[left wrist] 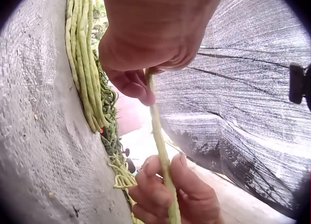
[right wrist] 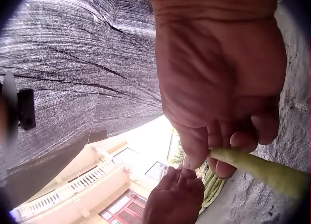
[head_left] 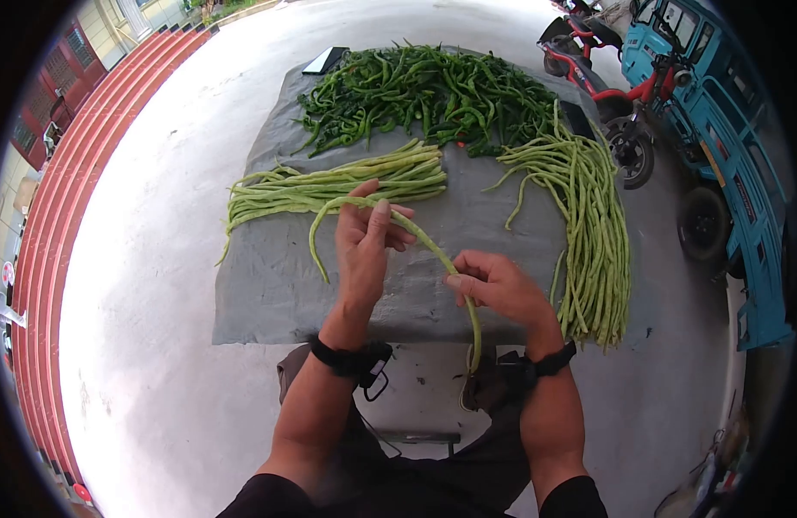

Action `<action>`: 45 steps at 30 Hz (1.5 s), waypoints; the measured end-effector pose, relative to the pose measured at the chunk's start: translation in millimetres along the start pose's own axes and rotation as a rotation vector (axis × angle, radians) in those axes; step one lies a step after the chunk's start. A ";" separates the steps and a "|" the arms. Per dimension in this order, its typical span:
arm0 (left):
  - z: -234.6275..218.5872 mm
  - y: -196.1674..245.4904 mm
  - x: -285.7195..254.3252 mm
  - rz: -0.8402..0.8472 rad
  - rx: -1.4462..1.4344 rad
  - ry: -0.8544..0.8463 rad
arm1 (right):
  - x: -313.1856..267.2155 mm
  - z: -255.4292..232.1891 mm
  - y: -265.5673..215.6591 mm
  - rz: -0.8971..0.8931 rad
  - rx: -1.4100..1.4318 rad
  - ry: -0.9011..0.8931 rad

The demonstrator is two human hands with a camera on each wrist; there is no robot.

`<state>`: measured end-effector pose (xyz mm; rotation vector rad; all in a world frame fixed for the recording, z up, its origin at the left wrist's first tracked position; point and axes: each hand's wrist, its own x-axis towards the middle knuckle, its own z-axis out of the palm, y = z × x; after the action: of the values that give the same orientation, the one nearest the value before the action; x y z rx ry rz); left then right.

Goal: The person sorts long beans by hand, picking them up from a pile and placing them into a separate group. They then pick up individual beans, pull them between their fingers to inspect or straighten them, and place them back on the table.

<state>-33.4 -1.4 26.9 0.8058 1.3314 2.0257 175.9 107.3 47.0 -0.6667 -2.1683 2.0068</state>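
Note:
One long green bean (head_left: 429, 243) arcs between both hands above the sheet-covered table. My left hand (head_left: 364, 246) pinches its upper stretch between thumb and fingers, and the far end droops to the left. Lower down, my right hand (head_left: 500, 287) grips the bean with thumb and forefinger, its other end hanging below toward the knees. In the left wrist view the bean (left wrist: 160, 131) runs straight from one hand to the other. The right wrist view shows an end of the bean (right wrist: 262, 171) jutting out from the right fingers. Just beyond the left hand lies a bundle of long beans (head_left: 329, 183).
A larger heap of long beans (head_left: 595, 242) lies along the table's right edge. Green peppers (head_left: 424, 91) are piled across the back, with a dark flat object (head_left: 326, 60) at the far-left corner. A blue three-wheeler (head_left: 718, 129) stands to the right, red steps (head_left: 96, 181) to the left.

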 end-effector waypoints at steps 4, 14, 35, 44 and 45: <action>-8.5 -3.2 2.7 -0.093 -0.178 0.087 | -4.5 -1.9 -3.9 -0.087 0.082 0.069; -22.5 -14.6 5.8 -0.160 -0.380 0.100 | -2.6 -4.1 5.6 -0.124 0.107 0.114; 1.5 -7.2 -2.0 -0.412 -0.078 -0.182 | -39.0 -240.9 -108.9 -0.320 0.202 0.910; -1.0 -7.3 -4.1 -0.375 -0.009 -0.184 | -105.0 -270.7 22.6 0.432 -0.110 0.963; -1.7 -7.4 -3.5 -0.375 -0.005 -0.184 | -110.2 -270.4 31.6 0.440 -0.107 0.957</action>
<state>-31.4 -2.5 18.8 0.6644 1.2635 1.6225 382.8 314.3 71.5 -1.7779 -1.5970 1.2306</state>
